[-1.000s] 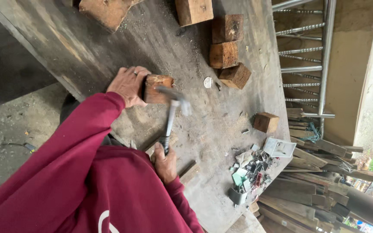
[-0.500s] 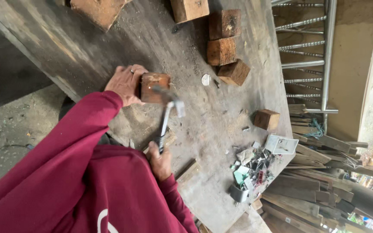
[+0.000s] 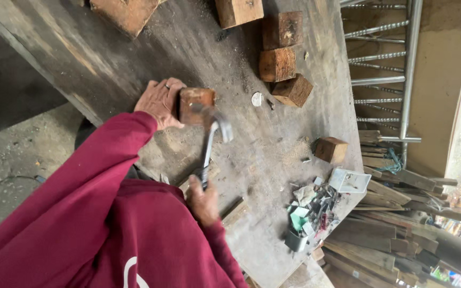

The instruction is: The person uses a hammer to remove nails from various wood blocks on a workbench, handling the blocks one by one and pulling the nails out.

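1. Left hand (image 3: 161, 102) lies flat against the near side of a small reddish wood block (image 3: 197, 105), fingers pressed together and bracing it on the workbench (image 3: 134, 58); a ring shows on one finger.
2. Right hand (image 3: 203, 200) is wrapped tight round the grip of a hammer (image 3: 209, 146); hammer head sits at the block's lower right corner, blurred; cannot tell whether it touches the wood.
3. Progress, as a judgement: hammering on the block looks under way, not finished; no nail or fastener can be made out under the head, so how much driving is left cannot be told.
4. The block: squat, roughly cubic, rusty-brown face with darker worn edges; it lies flat on the bench near the left edge, just beside the left hand.
5. Other blocks: three similar wood blocks (image 3: 277, 64) clustered farther along the bench, one more (image 3: 331, 150) apart to the right; untouched.
6. Pile of metal scraps (image 3: 313, 210) near the bench's far corner; sawdust scattered over the top.
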